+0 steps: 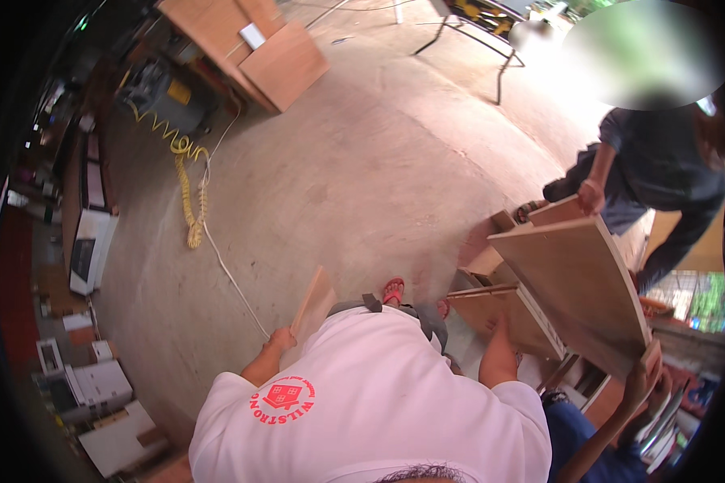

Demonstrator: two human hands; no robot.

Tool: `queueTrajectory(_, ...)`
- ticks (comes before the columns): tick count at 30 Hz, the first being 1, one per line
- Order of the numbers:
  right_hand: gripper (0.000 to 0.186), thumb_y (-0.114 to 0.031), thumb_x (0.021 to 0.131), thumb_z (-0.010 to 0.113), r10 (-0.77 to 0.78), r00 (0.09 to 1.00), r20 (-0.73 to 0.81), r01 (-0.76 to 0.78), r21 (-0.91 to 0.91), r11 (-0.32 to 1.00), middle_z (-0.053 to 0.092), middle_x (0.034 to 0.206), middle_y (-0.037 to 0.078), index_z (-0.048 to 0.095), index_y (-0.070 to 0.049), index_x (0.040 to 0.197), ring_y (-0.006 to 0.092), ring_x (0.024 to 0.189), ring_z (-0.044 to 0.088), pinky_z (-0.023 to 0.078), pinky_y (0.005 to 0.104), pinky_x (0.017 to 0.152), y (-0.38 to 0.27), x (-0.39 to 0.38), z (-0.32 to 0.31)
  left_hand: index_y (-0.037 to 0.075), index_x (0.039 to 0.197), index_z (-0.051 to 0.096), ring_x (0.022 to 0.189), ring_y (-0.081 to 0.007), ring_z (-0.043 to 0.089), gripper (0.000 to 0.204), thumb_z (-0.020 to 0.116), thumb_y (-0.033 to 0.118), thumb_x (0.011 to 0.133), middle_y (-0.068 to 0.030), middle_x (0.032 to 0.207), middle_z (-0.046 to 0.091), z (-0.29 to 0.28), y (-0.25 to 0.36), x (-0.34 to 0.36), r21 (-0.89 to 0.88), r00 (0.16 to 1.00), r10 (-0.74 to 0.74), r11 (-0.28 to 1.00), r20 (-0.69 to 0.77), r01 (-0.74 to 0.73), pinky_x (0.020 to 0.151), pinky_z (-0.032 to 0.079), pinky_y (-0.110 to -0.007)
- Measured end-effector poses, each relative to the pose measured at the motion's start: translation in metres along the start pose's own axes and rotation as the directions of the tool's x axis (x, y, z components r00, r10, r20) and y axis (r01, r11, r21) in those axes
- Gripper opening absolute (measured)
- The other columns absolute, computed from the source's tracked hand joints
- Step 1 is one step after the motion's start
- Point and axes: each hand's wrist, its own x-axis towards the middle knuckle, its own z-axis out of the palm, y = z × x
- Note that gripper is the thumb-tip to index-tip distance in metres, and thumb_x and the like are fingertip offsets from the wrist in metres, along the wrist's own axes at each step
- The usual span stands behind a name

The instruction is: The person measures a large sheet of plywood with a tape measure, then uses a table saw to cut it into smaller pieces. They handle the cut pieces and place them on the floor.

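Observation:
My left hand (280, 338) is closed around the lower end of a narrow wooden board (314, 302), which slants up beside my body. To the right, my right hand (498, 325) lies with its fingers stretched against the face of a wooden panel (519, 315). A larger plywood panel (576, 278) leans tilted just beyond it. A co-worker in dark clothes (660, 169) has one hand (592, 197) at that panel's upper edge. Another person in blue (580, 443) has a hand (646, 374) at its lower corner.
Wooden sheets (286, 68) stand at the upper left beside a dark machine (169, 97). A yellow coiled hose (187, 193) and a white cord (221, 266) lie across the concrete floor (338, 177). A dark-legged stand (475, 40) is at the far side. White appliances (97, 386) line the left.

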Motion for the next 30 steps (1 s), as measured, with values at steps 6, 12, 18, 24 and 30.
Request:
queueTrajectory(6, 0.057, -0.053, 0.097, 0.052, 0.19, 0.981, 0.027, -0.153, -0.492, 0.857, 0.066, 0.112, 0.019, 0.051, -0.008, 0.133, 0.0355, 0.094, 0.068, 0.053, 0.0531, 0.079, -0.022, -0.074, 0.076, 0.002, 0.093, 0.075, 0.083, -0.0328, 0.071, 0.028, 0.075, 0.02, 0.071, -0.0188, 0.088, 0.072, 0.014, -0.045, 0.009, -0.171, 0.989, -0.028, 0.984, 0.143, 0.052, 0.071, 0.057, -0.043)
queueTrajectory(12, 0.049, -0.043, 0.1, 0.052, 0.21, 0.972, 0.106, -0.104, -0.607, 0.788, 0.068, 0.116, 0.019, 0.052, -0.006, 0.132, 0.0353, 0.097, 0.068, 0.052, 0.0552, 0.082, -0.078, -0.133, 0.156, 0.0, 0.09, 0.073, 0.064, -0.0242, 0.064, 0.024, 0.076, 0.013, 0.07, -0.0121, 0.076, 0.067, -0.012, -0.039, 0.04, -0.543, 0.942, -0.178, 0.78, 0.284, 0.311, 0.055, 0.052, -0.04)
queueTrajectory(18, 0.05, -0.042, 0.099, 0.052, 0.051, 0.968, 0.246, 0.127, -0.653, 0.747, 0.071, 0.108, 0.019, 0.057, 0.002, 0.124, 0.035, 0.09, 0.07, 0.055, 0.0516, 0.076, -0.145, -0.126, 0.239, -0.004, 0.097, 0.069, 0.072, -0.0277, 0.065, 0.029, 0.073, 0.01, 0.072, -0.013, 0.08, 0.067, -0.082, 0.017, 0.091, -0.753, 0.959, -0.203, 0.595, 0.197, 0.281, 0.061, 0.052, -0.044)
queueTrajectory(24, 0.049, -0.04, 0.099, 0.055, -0.022, 0.958, 0.287, 0.158, -0.463, 0.872, 0.072, 0.105, 0.017, 0.053, 0.0, 0.127, 0.0258, 0.082, 0.07, 0.054, 0.0409, 0.069, -0.222, -0.093, 0.349, -0.006, 0.112, 0.068, 0.086, -0.0275, 0.069, 0.04, 0.069, 0.008, 0.075, -0.0169, 0.099, 0.072, -0.187, 0.117, 0.172, -0.796, 0.985, -0.171, 0.601, -0.032, 0.078, 0.075, 0.054, -0.041)
queueTrajectory(30, 0.041, -0.04, 0.1, 0.057, -0.066, 0.922, 0.382, 0.222, -0.381, 0.897, 0.071, 0.103, 0.01, 0.055, -0.005, 0.122, 0.019, 0.083, 0.068, 0.052, 0.0308, 0.063, -0.277, -0.094, 0.416, -0.008, 0.111, 0.066, 0.091, -0.0235, 0.067, 0.039, 0.07, 0.011, 0.077, -0.0144, 0.1, 0.072, -0.304, 0.181, 0.279, -0.865, 0.979, -0.092, 0.488, -0.184, -0.117, 0.079, 0.052, -0.038)
